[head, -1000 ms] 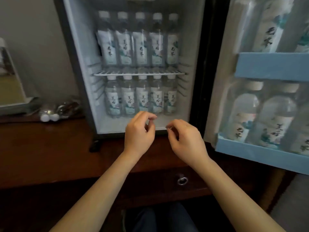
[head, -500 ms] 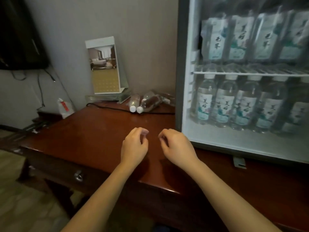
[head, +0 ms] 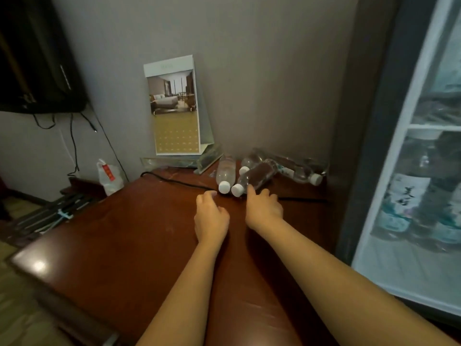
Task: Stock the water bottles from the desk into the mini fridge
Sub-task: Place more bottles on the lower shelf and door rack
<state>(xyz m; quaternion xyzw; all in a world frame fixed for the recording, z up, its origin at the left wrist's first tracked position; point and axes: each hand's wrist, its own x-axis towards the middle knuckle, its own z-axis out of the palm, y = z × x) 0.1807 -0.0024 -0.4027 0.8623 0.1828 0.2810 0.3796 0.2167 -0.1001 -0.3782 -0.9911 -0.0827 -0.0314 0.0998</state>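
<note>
In the head view, several water bottles (head: 257,176) lay on their sides at the back of the bench (head: 139,240), beside the open mini fridge (head: 374,171). The left hand (head: 210,217) hung loosely curled and empty just short of them. The right hand (head: 264,208), relaxed and grasping nothing, had its forefinger against one bottle.
</note>
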